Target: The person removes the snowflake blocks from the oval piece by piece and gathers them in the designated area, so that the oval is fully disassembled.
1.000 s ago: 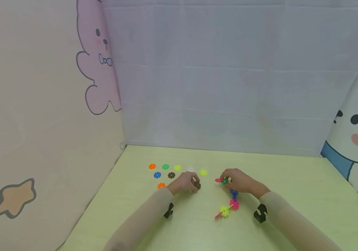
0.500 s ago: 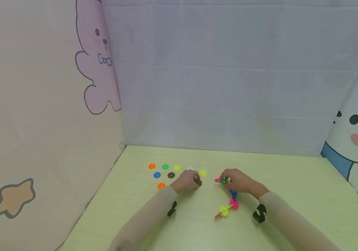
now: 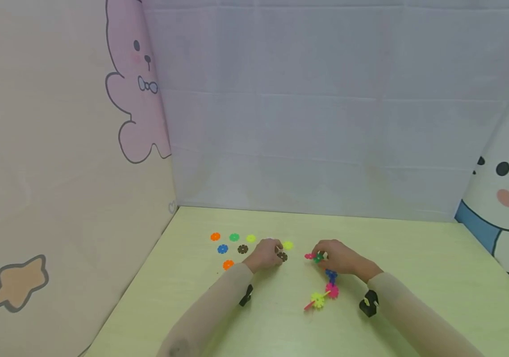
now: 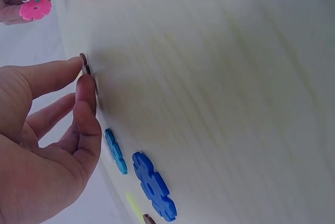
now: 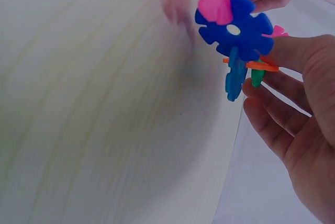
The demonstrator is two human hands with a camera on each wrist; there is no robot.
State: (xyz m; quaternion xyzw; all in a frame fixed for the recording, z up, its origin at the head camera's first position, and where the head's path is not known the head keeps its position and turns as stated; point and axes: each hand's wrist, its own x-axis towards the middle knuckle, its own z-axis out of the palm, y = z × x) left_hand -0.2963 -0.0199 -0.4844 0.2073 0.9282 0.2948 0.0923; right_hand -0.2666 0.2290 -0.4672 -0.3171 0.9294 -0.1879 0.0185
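Observation:
My left hand (image 3: 265, 255) pinches a brown notched plastic disc (image 4: 85, 67) between thumb and fingers, low over the table. In the head view the brown disc lies nearly flat just right of the fingertips. To its right, my right hand (image 3: 341, 257) holds one end of a chain of interlocking discs. A green disc (image 3: 318, 258) sits at its fingertips, with a pink one (image 3: 309, 256) poking out to the left. From the hand the chain runs down through blue (image 5: 248, 33), pink (image 3: 332, 291) and yellow discs (image 3: 318, 300), ending in a red one (image 3: 309, 306) on edge.
Loose discs lie left of and behind my left hand: orange (image 3: 216, 237), green (image 3: 234, 237), yellow (image 3: 251, 238), blue (image 3: 222, 249), brown (image 3: 243, 249) and another orange (image 3: 228, 265). A yellow disc (image 3: 287, 245) lies between the hands. Fabric walls (image 3: 317, 124) border the pale table (image 3: 397, 238).
My left hand has shifted slightly right and back, and the brown disc has turned from tilted to nearly flat. The right hand and its chain have stayed almost still.

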